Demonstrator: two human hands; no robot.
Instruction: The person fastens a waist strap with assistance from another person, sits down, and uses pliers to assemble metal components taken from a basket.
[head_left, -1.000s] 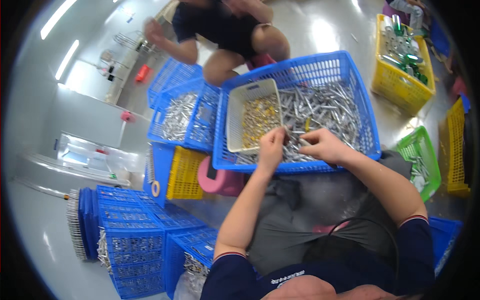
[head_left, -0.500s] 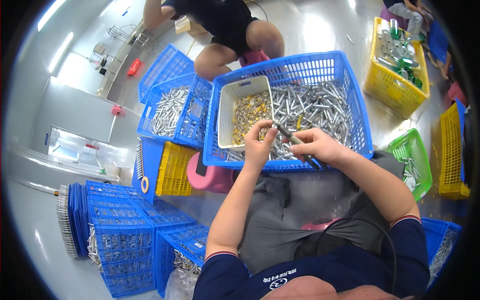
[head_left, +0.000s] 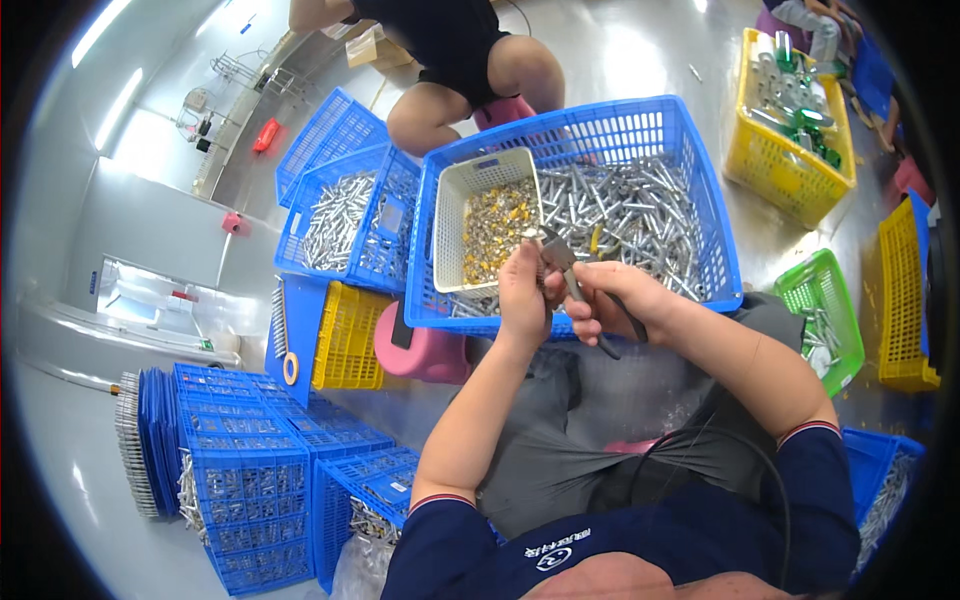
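My right hand (head_left: 622, 298) grips a pair of pliers (head_left: 562, 262); their dark handles splay toward me and the jaws point up and left. Fingers curled, my left hand (head_left: 522, 292) pinches a small silvery piece at the plier jaws, too small and covered to name. Both hands are over the near rim of a large blue crate (head_left: 722, 230) of loose metal tubes (head_left: 650, 215). Inside that crate, at its left, stands a cream basket (head_left: 452, 215) holding many small brass-coloured and grey parts (head_left: 495, 230).
Left of the large crate is a blue crate of metal tubes (head_left: 340, 225); a pink stool (head_left: 420, 345) stands nearer. Stacked blue crates (head_left: 245, 470) fill the lower left. On the right are a green basket (head_left: 835, 300) and a yellow crate of bottles (head_left: 770, 165). Another person (head_left: 450, 60) sits opposite.
The pliers have turned more upright, and their handles are spread wider. My left hand has rotated and its fingers have curled in beside the jaws.
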